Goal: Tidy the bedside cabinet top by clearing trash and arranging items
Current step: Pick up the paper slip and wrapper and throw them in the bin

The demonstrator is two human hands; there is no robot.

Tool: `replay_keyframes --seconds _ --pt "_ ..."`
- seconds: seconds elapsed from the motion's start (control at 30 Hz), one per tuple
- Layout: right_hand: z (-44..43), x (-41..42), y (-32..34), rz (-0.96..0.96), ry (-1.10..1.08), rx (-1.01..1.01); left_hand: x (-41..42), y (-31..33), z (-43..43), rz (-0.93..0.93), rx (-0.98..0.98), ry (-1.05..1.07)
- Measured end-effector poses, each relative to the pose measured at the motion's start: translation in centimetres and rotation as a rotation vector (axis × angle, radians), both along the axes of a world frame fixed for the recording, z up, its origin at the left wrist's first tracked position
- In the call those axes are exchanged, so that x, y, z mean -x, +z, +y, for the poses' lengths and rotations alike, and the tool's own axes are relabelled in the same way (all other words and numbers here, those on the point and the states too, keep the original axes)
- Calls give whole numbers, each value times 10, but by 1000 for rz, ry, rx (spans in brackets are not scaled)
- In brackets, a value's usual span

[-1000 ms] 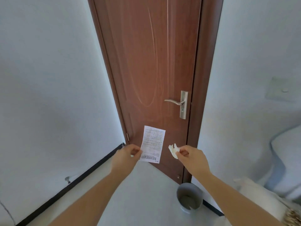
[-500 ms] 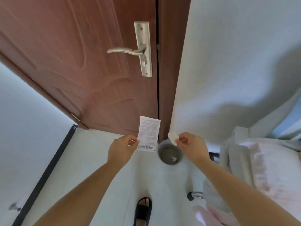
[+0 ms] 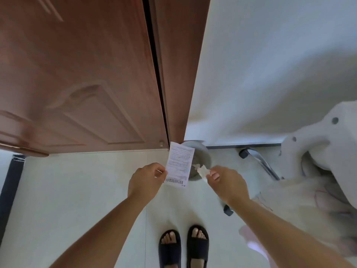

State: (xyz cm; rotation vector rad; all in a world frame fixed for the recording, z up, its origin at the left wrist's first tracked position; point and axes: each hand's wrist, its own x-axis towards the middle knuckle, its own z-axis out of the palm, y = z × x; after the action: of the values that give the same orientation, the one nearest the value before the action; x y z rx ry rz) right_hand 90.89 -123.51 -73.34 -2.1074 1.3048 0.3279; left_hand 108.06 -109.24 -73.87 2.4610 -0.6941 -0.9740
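Note:
My left hand (image 3: pixel 145 180) pinches a white printed paper slip (image 3: pixel 179 165) by its lower left edge and holds it upright. My right hand (image 3: pixel 226 180) pinches a small crumpled white tissue (image 3: pixel 201 170) between thumb and forefinger. Both pieces hang over a small grey round trash bin (image 3: pixel 202 153) that stands on the floor by the door frame. The slip hides the bin's left part. The bedside cabinet is out of view.
A brown wooden door (image 3: pixel 83 74) and its frame fill the upper left. A white wall (image 3: pixel 270 64) rises behind the bin. A pale chair or bed frame with cloth (image 3: pixel 318 161) crowds the right. My feet in black slippers (image 3: pixel 183 248) stand on the light tiled floor.
My view has tilted down and I have stepped closer to the door. The bin now lies directly under both hands, and both feet show. Each hand keeps its grip.

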Motion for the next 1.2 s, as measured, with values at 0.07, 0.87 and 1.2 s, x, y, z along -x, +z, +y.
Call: replay_keyframes --seconds 0.07,0.87,1.2 --pt "-4 0 -30 -3 -17 2 -1 -36 -8 7 -20 5" --pt "-43 -1 -42 -4 55 99 -7 -45 -65 -192 -218 -139" --pt "-66 0 160 -152 219 385 -14 161 -69 -785 -25 -415"
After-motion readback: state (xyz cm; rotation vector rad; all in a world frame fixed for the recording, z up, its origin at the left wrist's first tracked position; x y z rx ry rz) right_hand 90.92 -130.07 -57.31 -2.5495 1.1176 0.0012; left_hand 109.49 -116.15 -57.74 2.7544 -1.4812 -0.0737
